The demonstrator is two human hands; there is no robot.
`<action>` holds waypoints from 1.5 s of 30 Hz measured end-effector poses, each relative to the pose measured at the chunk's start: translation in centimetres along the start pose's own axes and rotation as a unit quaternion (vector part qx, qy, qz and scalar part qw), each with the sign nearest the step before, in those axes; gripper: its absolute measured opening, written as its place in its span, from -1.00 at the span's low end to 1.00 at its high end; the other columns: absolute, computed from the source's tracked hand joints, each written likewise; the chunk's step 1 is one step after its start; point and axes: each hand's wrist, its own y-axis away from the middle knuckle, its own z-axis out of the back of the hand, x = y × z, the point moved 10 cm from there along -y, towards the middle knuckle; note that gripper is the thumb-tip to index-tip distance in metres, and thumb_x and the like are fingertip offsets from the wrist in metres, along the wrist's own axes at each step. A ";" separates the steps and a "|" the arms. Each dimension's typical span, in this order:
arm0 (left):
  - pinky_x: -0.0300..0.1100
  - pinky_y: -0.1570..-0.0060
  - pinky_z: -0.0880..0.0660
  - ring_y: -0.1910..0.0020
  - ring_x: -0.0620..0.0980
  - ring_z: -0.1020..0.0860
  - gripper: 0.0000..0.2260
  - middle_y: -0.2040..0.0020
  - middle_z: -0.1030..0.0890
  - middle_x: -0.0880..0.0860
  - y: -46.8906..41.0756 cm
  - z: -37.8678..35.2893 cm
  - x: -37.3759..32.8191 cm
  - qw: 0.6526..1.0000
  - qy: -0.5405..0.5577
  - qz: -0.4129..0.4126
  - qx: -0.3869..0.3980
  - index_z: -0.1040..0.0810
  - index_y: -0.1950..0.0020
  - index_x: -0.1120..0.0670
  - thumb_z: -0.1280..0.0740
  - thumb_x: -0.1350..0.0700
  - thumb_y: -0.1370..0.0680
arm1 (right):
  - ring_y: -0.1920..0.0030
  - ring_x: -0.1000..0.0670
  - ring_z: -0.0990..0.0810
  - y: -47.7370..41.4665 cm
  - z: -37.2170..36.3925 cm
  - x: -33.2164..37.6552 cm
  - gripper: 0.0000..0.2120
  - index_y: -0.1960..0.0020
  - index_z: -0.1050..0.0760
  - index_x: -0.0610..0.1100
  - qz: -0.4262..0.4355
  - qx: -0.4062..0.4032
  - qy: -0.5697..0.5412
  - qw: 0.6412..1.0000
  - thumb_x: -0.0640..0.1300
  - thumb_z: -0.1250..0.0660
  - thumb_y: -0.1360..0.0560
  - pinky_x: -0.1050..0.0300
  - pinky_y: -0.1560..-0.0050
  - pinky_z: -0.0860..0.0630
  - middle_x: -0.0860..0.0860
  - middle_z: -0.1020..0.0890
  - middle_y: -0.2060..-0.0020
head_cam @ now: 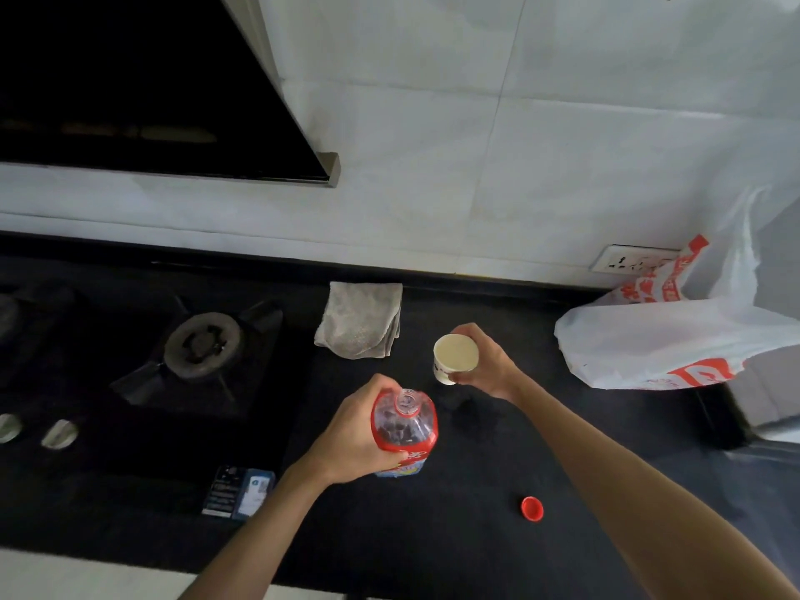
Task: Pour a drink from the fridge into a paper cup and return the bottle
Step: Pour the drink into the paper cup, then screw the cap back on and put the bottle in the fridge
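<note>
A clear plastic bottle with a red label stands uncapped and roughly upright over the black counter; my left hand grips it round the shoulder from the left. Just beyond it, to the right, my right hand holds a white paper cup by its side, thumb near the base. The cup's inside looks pale cream; I cannot tell whether liquid is in it. The bottle's red cap lies open side up on the counter, in front of the cup and to the right.
A gas hob with knobs takes up the left of the black counter. A grey cloth lies by the tiled wall. A white and red plastic bag fills the right. A small dark box sits beside my left forearm. An extractor hood hangs upper left.
</note>
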 end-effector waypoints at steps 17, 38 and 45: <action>-0.17 -0.04 -0.64 -0.25 -0.12 -0.54 -0.36 -0.19 -0.50 -0.11 0.3 -0.3 1.5 0.999 -0.009 0.005 0.041 -0.37 -0.28 -0.01 -0.60 0.17 -0.30 | -0.14 -0.02 -0.43 -1.1 -2.3 -0.5 -0.33 -0.22 -0.30 0.01 -0.017 0.025 0.012 0.999 -0.32 -0.58 -0.28 0.18 -0.01 -0.38 0.03 -0.44 -0.14; -0.14 -0.10 -0.62 -0.25 -0.13 -0.54 -0.30 -0.20 -0.51 -0.23 0.8 -0.3 2.6 0.999 0.033 0.011 0.034 -0.39 -0.31 -0.10 -0.64 0.16 -0.28 | -0.11 -0.04 -0.52 11.2 2.4 -6.1 -0.50 -0.38 -0.33 -0.05 -0.116 0.023 0.167 0.979 -0.05 -0.41 -0.51 0.03 -0.18 -0.50 -0.06 -0.46 -0.19; -0.12 -0.08 -0.63 -0.21 -0.13 -0.58 -0.32 -0.16 -0.55 -0.23 0.9 -0.1 2.6 0.999 0.040 -0.001 0.021 -0.44 -0.30 -0.04 -0.65 0.20 -0.27 | -0.13 -0.10 -0.55 17.9 -0.8 -10.6 -0.51 -0.32 -0.39 -0.01 -0.223 0.050 0.225 0.947 0.18 -0.38 -0.48 -0.02 -0.11 -0.51 -0.02 -0.49 -0.16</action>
